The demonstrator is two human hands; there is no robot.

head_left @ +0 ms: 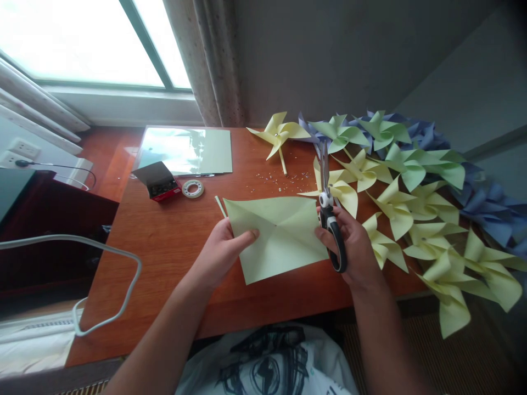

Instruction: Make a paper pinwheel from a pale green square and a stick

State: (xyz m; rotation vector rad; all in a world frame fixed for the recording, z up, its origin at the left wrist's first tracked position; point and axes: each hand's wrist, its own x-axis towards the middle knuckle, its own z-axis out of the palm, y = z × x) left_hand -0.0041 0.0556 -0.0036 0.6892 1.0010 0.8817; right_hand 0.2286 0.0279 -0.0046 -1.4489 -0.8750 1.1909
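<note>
A creased pale yellow-green sheet of paper (280, 236) is held up over the table between both hands. My left hand (224, 247) grips its left edge, thumb on top. My right hand (349, 244) pinches the right edge and also holds black-and-white scissors (335, 236), blades pointing away from me. The crease lines cross near the middle of the sheet. A thin pale paper stick (221, 206) shows just beyond my left hand; whether the hand touches it I cannot tell. Nearest to my right hand lies a yellow pinwheel (340, 189).
Yellow, green and blue pinwheels cover the right side of the wooden table (164, 263). One yellow pinwheel (278, 134) lies at the back, near scattered small bits (284, 181). At the left are a red-and-black box (162, 189), a tape roll (192, 189), a paper stack (218, 151) and a white cable (135, 274).
</note>
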